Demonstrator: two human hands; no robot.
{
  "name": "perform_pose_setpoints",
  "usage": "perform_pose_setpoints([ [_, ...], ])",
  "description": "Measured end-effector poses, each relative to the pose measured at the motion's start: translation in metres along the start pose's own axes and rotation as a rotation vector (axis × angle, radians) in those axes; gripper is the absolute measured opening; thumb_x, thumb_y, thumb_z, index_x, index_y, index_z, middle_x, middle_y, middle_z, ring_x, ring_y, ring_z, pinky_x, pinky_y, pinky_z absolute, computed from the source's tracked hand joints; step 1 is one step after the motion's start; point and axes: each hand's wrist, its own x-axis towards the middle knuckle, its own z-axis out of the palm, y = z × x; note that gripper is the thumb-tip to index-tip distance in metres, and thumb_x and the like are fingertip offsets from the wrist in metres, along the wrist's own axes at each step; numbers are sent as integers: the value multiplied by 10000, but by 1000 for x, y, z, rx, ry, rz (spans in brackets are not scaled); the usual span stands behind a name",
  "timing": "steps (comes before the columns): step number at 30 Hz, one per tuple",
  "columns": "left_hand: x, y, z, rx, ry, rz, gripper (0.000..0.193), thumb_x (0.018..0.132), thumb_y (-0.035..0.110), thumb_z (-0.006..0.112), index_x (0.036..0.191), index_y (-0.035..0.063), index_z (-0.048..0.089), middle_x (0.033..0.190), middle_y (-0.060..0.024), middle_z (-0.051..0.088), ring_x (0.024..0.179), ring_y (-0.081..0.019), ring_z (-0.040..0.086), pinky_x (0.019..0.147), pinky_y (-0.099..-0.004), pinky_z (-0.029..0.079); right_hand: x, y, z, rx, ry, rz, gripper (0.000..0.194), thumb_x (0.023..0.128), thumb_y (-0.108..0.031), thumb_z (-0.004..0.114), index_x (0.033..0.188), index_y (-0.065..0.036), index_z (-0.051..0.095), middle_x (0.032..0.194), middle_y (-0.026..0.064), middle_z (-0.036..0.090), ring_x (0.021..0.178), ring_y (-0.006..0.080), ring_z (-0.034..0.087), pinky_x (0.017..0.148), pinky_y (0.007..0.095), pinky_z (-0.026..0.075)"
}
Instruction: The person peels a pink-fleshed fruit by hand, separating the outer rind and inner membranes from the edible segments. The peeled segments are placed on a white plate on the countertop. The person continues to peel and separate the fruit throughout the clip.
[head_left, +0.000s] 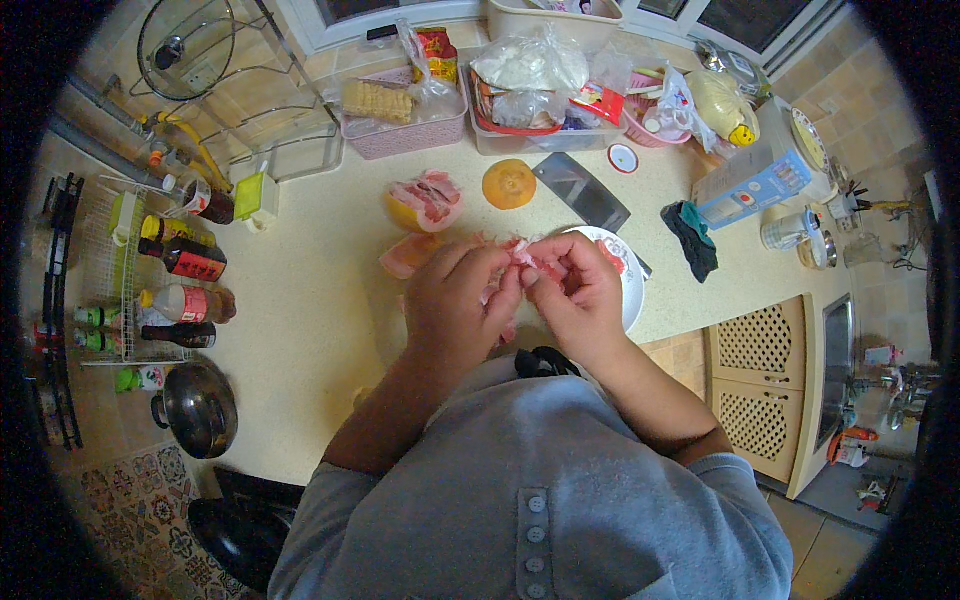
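Between my left hand (461, 300) and my right hand (577, 289), the fingertips pinch a pink piece of pomelo flesh (523, 255) with pale membrane on it. Beside my right hand, partly under it, a white plate (634, 289) holds some red pulp (611, 256). An opened chunk of pomelo (427, 201) with yellow rind lies behind my left hand, and a pink-lined piece of peel (409, 255) sits just left of that hand. Further back rest a round cut cap of rind (509, 184) and a cleaver (583, 191), whose handle is partly hidden by the plate.
Plastic baskets (405, 135) and a clear bin (547, 141) of bagged food line the back of the counter. Right of the cleaver lie a dark cloth (690, 240) and a blue and white carton (754, 187). Bottles (191, 259) and a lidded pan (200, 411) stand at the left.
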Motion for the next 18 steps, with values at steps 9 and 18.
perform_pose_setpoints([
  [9, 4, -2, 0, -8, -41, 48, 182, 692, 64, 695, 771, 67, 532, 731, -93, 551, 691, -297, 566, 606, -410, 457, -1, 0, -3, 117, -113, 39, 202, 865, 62, 588, 1053, -5, 553, 933, 23, 620, 843, 70, 605, 684, 200, 490],
  [18, 6, -14, -3, -329, -248, -40, 160, 692, 56, 644, 735, 45, 491, 684, -89, 501, 641, -270, 515, 567, -387, 398, 9, -2, -13, 143, -278, 253, 204, 850, 48, 572, 1044, -14, 575, 860, 18, 628, 744, 57, 576, 634, 209, 463],
])
